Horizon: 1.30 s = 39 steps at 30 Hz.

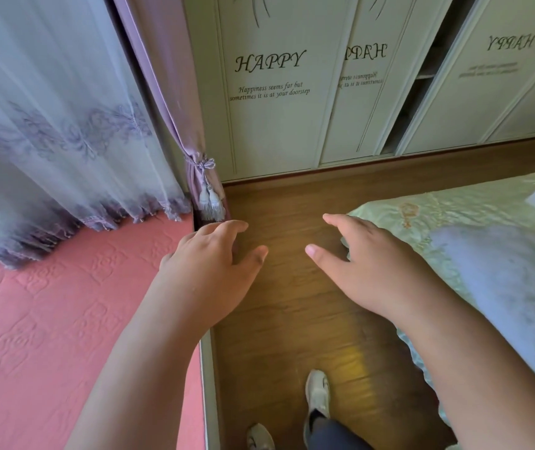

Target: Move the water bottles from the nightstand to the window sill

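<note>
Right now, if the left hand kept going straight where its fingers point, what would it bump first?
Probably nothing soon: the left hand points over bare wooden floor toward the wardrobe door. Depth is unclear.

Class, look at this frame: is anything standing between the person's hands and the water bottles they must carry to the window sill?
That cannot be judged here: no water bottles and no nightstand are in view. Both the left hand and the right hand are empty, fingers spread, above the wooden floor between the pink-covered ledge and the bed.
</note>
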Available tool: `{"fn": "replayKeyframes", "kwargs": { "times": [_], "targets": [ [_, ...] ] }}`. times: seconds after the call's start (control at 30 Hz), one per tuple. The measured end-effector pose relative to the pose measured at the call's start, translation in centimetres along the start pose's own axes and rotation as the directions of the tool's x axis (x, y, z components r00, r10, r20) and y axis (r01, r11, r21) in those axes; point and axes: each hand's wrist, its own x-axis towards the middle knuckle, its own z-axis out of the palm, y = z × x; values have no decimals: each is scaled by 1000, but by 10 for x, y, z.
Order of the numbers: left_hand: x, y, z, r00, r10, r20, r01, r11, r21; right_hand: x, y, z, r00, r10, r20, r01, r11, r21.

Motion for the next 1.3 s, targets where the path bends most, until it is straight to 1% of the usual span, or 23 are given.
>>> {"fn": "replayKeyframes", "kwargs": {
  "times": [0.17,0.33,0.5,0.67,0.8,0.9,1.0,1.17,1.3],
  "targets": [
    [17,-4,-5,1000,-30,4,30,999,22,25,-7,6,999,-16,35,16,1000,10],
    [41,0,-13,998,-65,-7,65,997,46,65,-10,2,995,-76,57,74,996,42],
    [77,21,-22,994,-96,-43,99,991,87,114,-5,-10,990,-121,78,110,985,133],
    [118,52,-19,991,-102,-82,110,989,100,159,17,-26,987,-143,73,125,970,211],
    [140,72,-10,987,-119,-108,129,987,96,185,39,-41,987,-149,60,137,975,173],
    [155,82,-5,985,-101,-143,117,988,104,197,50,-52,987,-155,37,150,982,119],
    [171,93,-5,985,-94,-148,114,985,132,206,59,-63,988,-156,-1,156,985,79],
    [204,106,-4,987,-58,-153,79,988,135,226,74,-75,994,-101,-35,103,994,45],
    [230,112,2,991,-9,-133,30,988,154,242,81,-77,998,-56,-31,56,998,-6]
  ]
}}
